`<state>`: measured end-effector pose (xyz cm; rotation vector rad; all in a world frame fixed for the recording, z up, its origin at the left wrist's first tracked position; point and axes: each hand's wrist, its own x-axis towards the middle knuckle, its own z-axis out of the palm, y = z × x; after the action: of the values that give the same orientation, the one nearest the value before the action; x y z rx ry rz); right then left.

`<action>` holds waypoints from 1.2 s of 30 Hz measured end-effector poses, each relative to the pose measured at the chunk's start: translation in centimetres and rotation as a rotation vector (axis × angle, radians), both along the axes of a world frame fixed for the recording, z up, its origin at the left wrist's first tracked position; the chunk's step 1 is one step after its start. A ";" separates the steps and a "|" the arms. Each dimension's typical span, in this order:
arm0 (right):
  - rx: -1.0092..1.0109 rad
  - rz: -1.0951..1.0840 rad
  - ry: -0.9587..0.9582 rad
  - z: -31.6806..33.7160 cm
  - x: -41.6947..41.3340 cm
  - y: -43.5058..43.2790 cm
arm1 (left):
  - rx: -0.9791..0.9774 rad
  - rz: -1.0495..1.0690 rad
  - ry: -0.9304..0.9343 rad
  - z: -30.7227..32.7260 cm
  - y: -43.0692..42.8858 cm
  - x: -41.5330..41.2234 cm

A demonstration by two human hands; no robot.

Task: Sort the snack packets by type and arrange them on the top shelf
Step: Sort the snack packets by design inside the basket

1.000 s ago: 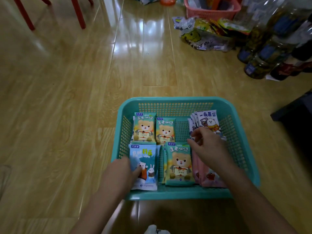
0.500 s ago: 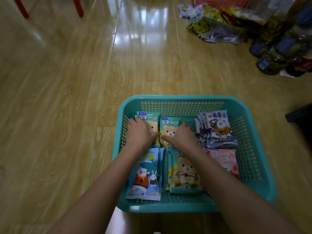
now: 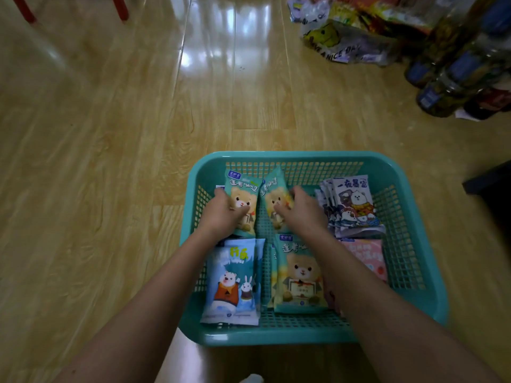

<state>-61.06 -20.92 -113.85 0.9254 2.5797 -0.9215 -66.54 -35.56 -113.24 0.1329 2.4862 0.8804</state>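
A teal plastic basket [image 3: 282, 156] sits on the wooden floor with snack packets sorted inside. My left hand [image 3: 221, 215] grips a teal bear packet [image 3: 242, 193] at the back left, tilting it up. My right hand [image 3: 302, 214] grips a second teal bear packet [image 3: 272, 193] beside it, also lifted at its far end. A third teal bear packet [image 3: 300, 272] lies flat at the front middle. A blue polar-bear packet [image 3: 232, 283] lies at the front left. A stack of white dog packets [image 3: 352, 203] sits at the back right, pink packets [image 3: 367, 255] in front of them.
A plastic bag of assorted snacks [image 3: 343, 42] lies on the floor at the far right, next to several dark bottles [image 3: 453, 76]. Red chair legs [image 3: 120, 8] stand at the top left. A dark object [image 3: 492, 183] edges in at the right.
Both hands moved from the front packets to the two back teal bear packets, closed on them and raised their far ends off the basket floor.
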 end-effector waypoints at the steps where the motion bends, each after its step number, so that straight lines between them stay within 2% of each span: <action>1: 0.050 0.020 0.052 1.1 0.1 0.3 | 0.082 0.020 -0.001 0.2 -0.2 0.1; 4: 0.069 0.002 0.181 4.1 1.2 1.4 | 0.308 0.066 0.014 1.0 -0.6 1.5; 7: -0.221 -0.131 0.207 6.1 4.0 2.3 | 0.544 0.215 -0.015 2.2 -0.7 3.1; 11: -0.492 -0.145 0.040 6.9 9.8 1.4 | 0.663 0.317 -0.095 4.2 -0.6 4.4; 13: -0.549 -0.100 -0.072 6.4 11.8 0.5 | 0.687 0.340 -0.142 4.9 -0.5 4.9; 15: -0.427 0.035 -0.161 5.2 12.9 -0.1 | 0.698 0.342 -0.218 5.3 -0.5 5.5; 19: 0.039 0.261 -0.249 5.4 12.9 -0.4 | 0.668 0.230 -0.355 5.0 -0.4 7.1; 23: 0.150 0.253 -0.248 7.0 12.0 1.1 | 0.593 0.141 -0.401 4.3 0.2 10.0; 26: 0.220 0.153 -0.138 7.8 11.5 3.3 | 0.407 -0.045 -0.310 3.3 0.8 11.6; 27: 0.233 0.127 -0.098 8.1 11.2 3.7 | 0.295 -0.134 -0.225 3.1 0.9 11.9; 30: 0.241 0.115 -0.008 8.5 9.9 3.8 | -0.163 -0.370 0.185 3.8 1.5 12.2; 32: 0.224 0.137 0.013 8.6 8.6 3.1 | -0.345 -0.455 0.310 4.5 2.0 11.9; 34: 0.199 0.168 0.072 8.5 6.9 2.0 | -0.387 -0.490 0.316 4.7 2.0 11.3; 36: 0.151 0.201 0.150 8.1 4.9 0.6 | -0.319 -0.434 0.318 5.0 1.1 10.3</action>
<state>-56.19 -20.30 -105.72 0.6378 2.8390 -0.7776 -56.24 -34.42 -108.20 0.7187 2.6909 0.2942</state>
